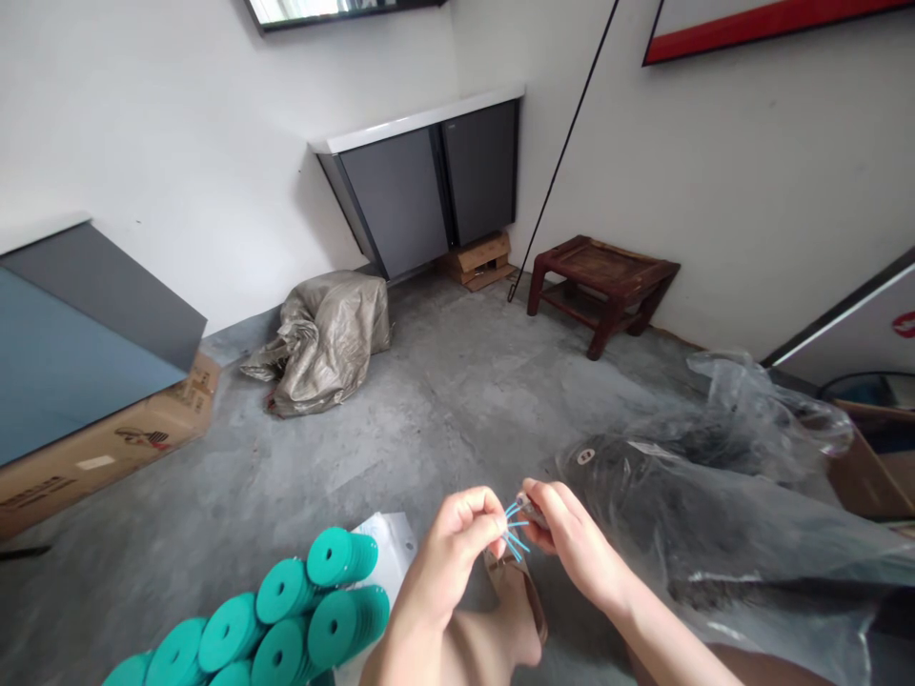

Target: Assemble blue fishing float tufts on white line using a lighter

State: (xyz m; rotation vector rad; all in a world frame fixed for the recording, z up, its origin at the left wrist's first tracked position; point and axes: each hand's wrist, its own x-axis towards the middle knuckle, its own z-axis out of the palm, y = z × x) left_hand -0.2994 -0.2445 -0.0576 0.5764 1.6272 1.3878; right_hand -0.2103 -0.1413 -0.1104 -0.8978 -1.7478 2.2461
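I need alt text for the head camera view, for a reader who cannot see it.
Two bare hands, the left hand and right hand, pinch a small bundle of thin blue plastic strands above a grey concrete floor. Stacks of teal ring-shaped discs lie at lower left, and a large clear plastic bag of dark items lies at right.

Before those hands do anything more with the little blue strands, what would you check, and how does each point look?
1. Both hands on the blue strands: left hand and right hand pinch them. Ok.
2. Strands in plain sight: ok.
3. Small piece at right fingertips: cannot tell what it is.
4. Green discs stacked within reach by the left arm: ok.
5. Plastic bag lies beside the right hand, apart from it: ok.
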